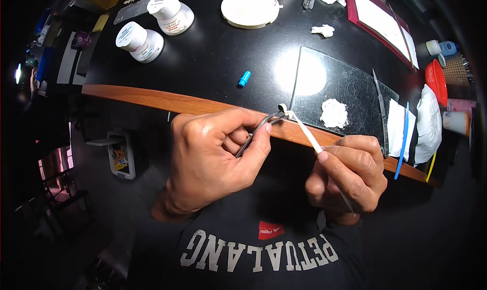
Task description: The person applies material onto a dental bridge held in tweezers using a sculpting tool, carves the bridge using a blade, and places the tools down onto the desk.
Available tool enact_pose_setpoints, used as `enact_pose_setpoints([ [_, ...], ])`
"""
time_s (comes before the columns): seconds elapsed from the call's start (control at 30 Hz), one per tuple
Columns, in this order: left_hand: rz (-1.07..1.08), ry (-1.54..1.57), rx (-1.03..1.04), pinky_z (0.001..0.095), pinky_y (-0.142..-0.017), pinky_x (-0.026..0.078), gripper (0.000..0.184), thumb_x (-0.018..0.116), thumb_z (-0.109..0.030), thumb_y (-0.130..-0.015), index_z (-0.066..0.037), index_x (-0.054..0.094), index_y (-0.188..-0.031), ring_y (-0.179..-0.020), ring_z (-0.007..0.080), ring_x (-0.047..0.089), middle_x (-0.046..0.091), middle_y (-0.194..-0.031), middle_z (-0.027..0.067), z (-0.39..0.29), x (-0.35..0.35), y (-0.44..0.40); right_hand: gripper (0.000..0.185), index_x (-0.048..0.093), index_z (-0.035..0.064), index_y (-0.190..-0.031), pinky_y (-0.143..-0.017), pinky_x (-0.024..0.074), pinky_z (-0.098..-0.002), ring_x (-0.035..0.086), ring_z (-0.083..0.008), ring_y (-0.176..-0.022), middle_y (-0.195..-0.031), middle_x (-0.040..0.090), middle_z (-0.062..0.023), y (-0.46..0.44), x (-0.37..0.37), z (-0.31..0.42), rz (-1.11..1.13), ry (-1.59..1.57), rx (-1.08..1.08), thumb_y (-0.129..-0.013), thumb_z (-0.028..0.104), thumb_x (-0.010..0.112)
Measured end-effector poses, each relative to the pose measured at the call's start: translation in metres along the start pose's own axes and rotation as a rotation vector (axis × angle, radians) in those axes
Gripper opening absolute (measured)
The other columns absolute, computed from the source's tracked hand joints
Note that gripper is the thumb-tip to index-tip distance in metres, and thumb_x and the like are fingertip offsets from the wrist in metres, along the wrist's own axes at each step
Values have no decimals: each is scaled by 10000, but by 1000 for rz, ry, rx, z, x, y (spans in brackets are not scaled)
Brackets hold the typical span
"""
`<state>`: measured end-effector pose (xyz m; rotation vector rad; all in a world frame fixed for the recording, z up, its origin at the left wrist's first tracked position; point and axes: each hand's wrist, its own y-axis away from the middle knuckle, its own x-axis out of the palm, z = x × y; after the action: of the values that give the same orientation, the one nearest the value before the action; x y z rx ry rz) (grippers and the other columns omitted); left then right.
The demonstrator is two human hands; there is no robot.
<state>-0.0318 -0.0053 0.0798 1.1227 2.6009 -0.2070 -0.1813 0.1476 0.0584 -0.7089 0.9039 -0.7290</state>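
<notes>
Dark metal forceps (247,144) sit pinched between the thumb and fingers of my left hand (213,148). At their tip is a small off-white piece (283,108), held just above the table's front edge. My right hand (350,173) is closed around a slim white brush (310,137), gripped like a pen. The brush's narrow tip meets the small piece, or lies very close to it. To the right, a mound of white paste (334,113) lies on a glass slab (314,87). A small blue cap (244,79) lies on the black tabletop beyond my left hand.
Two white bottles (139,42) (170,13) and a round off-white dish (249,8) stand at the back. Crumpled tissue (322,31) lies nearby. At right are a metal spatula (379,107), a blue stick (403,143), a red bowl (436,82) and a red-framed tray (413,57).
</notes>
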Motion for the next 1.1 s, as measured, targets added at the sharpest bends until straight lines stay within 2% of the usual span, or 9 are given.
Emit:
enact_pose_setpoints([
  [0.17,27,7,65,156,-473,386,22,721,87,-910,97,739,-918,-546,-3,600,672,-613,11,1,0,0,208,766,38,-923,-569,517,-265,643,-181,-693,-790,712,-43,0,-2,1,17,7,0,-752,95,869],
  [0.73,36,-19,55,157,-465,375,22,722,90,-906,97,739,-916,-535,-5,588,667,-608,9,1,-2,0,191,767,43,-927,-562,510,-263,649,-181,-719,-804,712,-42,0,-4,2,40,19,0,-786,127,866],
  [1.1,45,-34,46,157,-467,365,27,721,86,-910,94,744,-921,-535,-13,572,656,-603,-2,0,-2,0,209,777,42,-932,-535,498,-263,648,-179,-725,-807,710,-42,2,-3,0,40,23,-19,-745,94,855],
])
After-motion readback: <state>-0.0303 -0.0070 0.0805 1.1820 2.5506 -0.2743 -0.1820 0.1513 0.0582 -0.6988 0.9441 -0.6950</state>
